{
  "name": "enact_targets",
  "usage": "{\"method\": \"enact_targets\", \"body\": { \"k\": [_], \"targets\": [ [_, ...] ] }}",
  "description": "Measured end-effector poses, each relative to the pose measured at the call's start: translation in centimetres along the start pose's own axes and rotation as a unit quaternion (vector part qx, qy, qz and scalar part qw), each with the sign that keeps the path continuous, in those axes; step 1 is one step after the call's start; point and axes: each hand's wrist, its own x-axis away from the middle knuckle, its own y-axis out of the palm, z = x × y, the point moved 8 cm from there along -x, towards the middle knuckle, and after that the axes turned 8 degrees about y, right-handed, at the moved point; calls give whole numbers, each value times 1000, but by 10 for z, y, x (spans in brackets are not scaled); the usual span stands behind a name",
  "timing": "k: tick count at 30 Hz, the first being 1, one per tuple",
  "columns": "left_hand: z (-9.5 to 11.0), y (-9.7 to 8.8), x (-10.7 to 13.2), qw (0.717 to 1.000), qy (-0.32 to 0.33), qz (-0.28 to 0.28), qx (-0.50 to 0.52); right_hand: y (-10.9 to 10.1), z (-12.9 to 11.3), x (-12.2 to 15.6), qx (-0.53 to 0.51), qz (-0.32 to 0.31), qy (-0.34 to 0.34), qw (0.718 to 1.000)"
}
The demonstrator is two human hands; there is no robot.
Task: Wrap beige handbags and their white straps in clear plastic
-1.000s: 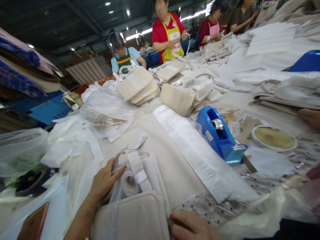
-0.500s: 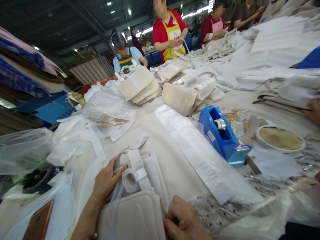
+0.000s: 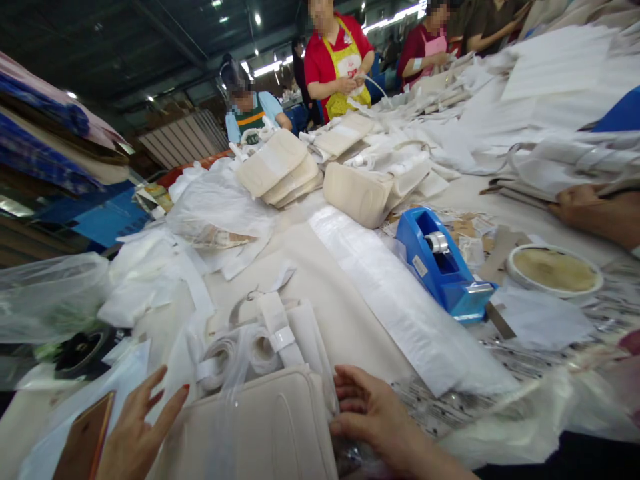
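A cream handbag [image 3: 260, 420] lies in front of me with a clear plastic strip [image 3: 227, 413] across it. Behind its top edge are rolled white wrapping [image 3: 263, 350] and a strap wound in white foam [image 3: 273, 320]. Off the bag's left side, my left hand [image 3: 135, 427] is open, thumb and fingers spread, holding nothing. Along the bag's right edge, my right hand [image 3: 373, 417] has its fingers loosely bent and apart from the thumb. Its fingertips are close to the bag's side; whether they touch it I cannot tell.
A blue tape dispenser [image 3: 440, 267], a long white plastic sleeve [image 3: 400, 300] and a round dish [image 3: 555, 270] lie to the right. A phone [image 3: 85, 437] rests at left. Stacked handbags [image 3: 280, 163] stand behind. A co-worker's hand [image 3: 595, 207] holds grey material at right.
My left hand has left the wrapped strap and moved down and left, fingers spreading. My right hand has loosened from a curled grip at the bag's edge. A co-worker's hand has come further in.
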Motion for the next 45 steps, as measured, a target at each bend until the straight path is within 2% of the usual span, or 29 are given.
{"method": "enact_targets", "body": {
  "k": [2, 4, 7, 10, 13, 16, 19, 22, 26, 29, 33, 36, 38, 40, 43, 45],
  "targets": [
    [-15, 13, 16, 996, -55, -54, 35, 6, -8, -4, 33, -20, 9, 999],
    [-19, 22, 28, 985, -113, -82, 101, 10, -23, -7, 76, -3, 8, 997],
    [-22, 32, 37, 945, -212, -90, 232, 21, -57, -8, 148, 18, -20, 989],
    [-29, 38, 41, 915, -265, -84, 291, 40, -94, -5, 250, 19, -58, 966],
    [-41, 42, 46, 905, -285, -70, 308, 56, -122, -2, 347, 19, -88, 933],
    [-48, 46, 49, 906, -277, -67, 312, 66, -133, -2, 409, 7, -93, 908],
    [-45, 46, 50, 916, -258, -69, 298, 67, -133, -5, 424, 3, -79, 902],
    [-32, 43, 47, 932, -234, -74, 266, 52, -121, -13, 407, 11, -58, 911],
    [-4, 36, 43, 967, -177, -81, 166, 17, -85, -29, 280, -13, 9, 960],
    [13, 36, 47, 979, -142, -89, 118, -6, -64, -34, 199, -43, 51, 978],
    [20, 47, 58, 984, -111, -87, 107, -25, -65, -36, 176, -25, 51, 983],
    [22, 55, 64, 994, -49, -68, 74, -33, -64, -36, 176, -16, 56, 983],
    [33, 55, 65, 998, 38, -27, 33, -36, -61, -36, 172, -18, 56, 983],
    [58, 49, 70, 986, 162, 39, -30, -37, -59, -34, 164, -23, 55, 985],
    [106, 49, 86, 926, 349, 94, -110, -32, -59, -28, 164, -27, 61, 984],
    [133, 56, 96, 883, 448, 79, -116, -28, -61, -24, 172, -23, 62, 983]
  ]
}}
